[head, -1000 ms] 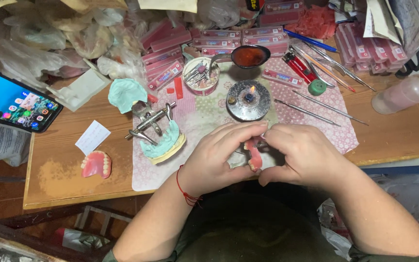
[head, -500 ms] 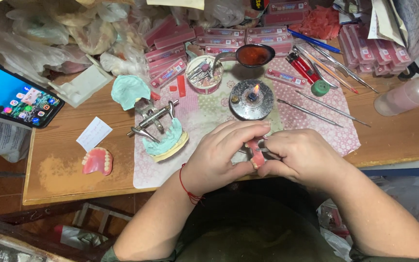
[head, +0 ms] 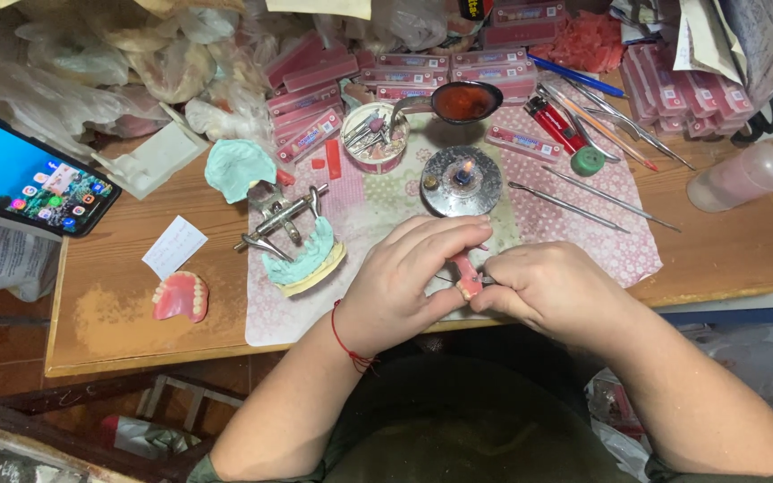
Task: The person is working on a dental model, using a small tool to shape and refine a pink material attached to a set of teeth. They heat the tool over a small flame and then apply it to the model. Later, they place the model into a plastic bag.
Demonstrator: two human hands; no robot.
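Note:
My left hand (head: 409,282) grips a small pink denture piece (head: 468,277) between thumb and fingers, just above the table's near edge. My right hand (head: 547,291) is closed around a thin metal tool whose tip touches the pink piece. A small lit burner (head: 462,179) on a round metal dish burns just beyond my fingers. A red thread circles my left wrist.
A metal articulator with green casts (head: 293,241) stands left of my hands, a pink denture (head: 181,297) further left. A phone (head: 24,179) lies at far left. Metal instruments (head: 565,204), pink tooth boxes (head: 315,98), a ladle of red wax (head: 462,101) and a bottle (head: 744,174) crowd the back.
Both hands with the pink piece have shifted slightly up and toward the burner. The view has drifted a little; nothing else on the table has moved.

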